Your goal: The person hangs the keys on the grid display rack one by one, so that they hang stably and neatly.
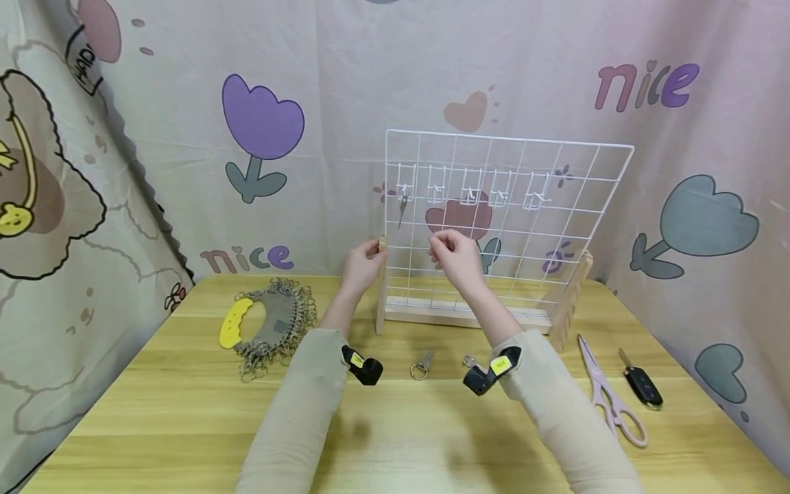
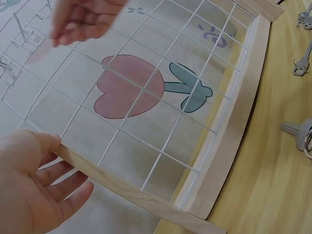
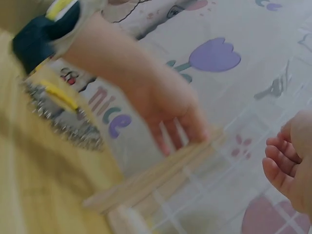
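A white wire grid rack (image 1: 506, 140) with small hooks stands on a wooden base at the back of the table. My left hand (image 1: 364, 264) holds its left wooden post (image 2: 122, 187), thumb on one side and fingers (image 2: 63, 195) on the other; the post (image 3: 161, 175) also shows in the right wrist view. My right hand (image 1: 453, 255) hovers in front of the grid's lower middle with its fingers (image 3: 278, 170) curled and nothing visible in them. One small key (image 1: 402, 206) hangs from the leftmost hook.
A pile of metal key rings (image 1: 278, 329) with a yellow tag (image 1: 234, 324) lies at the left. Two loose keys (image 1: 422, 363) (image 1: 469, 360) lie before the rack. Pink scissors (image 1: 607, 394) and a black car key (image 1: 642, 384) lie at the right. Printed cloth hangs behind.
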Demonstrator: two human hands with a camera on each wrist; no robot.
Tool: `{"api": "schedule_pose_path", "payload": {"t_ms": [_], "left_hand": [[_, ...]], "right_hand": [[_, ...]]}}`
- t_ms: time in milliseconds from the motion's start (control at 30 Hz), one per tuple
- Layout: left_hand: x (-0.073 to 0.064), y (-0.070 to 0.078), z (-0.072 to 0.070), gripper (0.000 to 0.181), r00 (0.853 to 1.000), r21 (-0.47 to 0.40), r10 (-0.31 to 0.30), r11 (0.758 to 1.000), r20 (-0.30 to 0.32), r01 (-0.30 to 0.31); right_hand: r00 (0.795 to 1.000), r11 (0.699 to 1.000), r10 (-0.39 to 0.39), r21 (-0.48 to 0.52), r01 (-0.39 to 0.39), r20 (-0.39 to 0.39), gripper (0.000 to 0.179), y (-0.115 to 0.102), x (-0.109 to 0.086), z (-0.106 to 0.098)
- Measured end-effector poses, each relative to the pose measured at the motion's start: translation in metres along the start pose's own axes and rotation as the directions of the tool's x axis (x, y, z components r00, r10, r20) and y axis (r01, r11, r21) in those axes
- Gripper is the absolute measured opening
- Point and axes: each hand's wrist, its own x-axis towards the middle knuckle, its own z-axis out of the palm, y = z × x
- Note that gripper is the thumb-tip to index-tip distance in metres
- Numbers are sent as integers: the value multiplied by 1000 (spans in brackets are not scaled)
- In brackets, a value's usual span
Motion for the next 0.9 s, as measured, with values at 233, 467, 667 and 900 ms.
{"api": "schedule_pose_path", "payload": {"t_ms": [233, 467, 667, 900], "left_hand": [[1, 2, 0, 44, 1000, 12, 6, 1000, -1, -6], [1, 1, 0, 45, 1000, 14, 4, 1000, 7, -4], [0, 0, 2, 45, 1000, 13, 11, 1000, 3, -11], [-3, 1, 2, 45, 1000, 10, 12, 1000, -10, -12]], "right_hand": [[987, 997, 79, 17, -82, 138, 20, 39, -33, -5], [943, 994, 111, -23, -109, 314, 22, 69, -70, 0], [882, 997, 77, -45, -63, 464, 23, 85, -89, 4], [820, 996, 93, -61, -71, 565, 23, 95, -98, 12]]}}
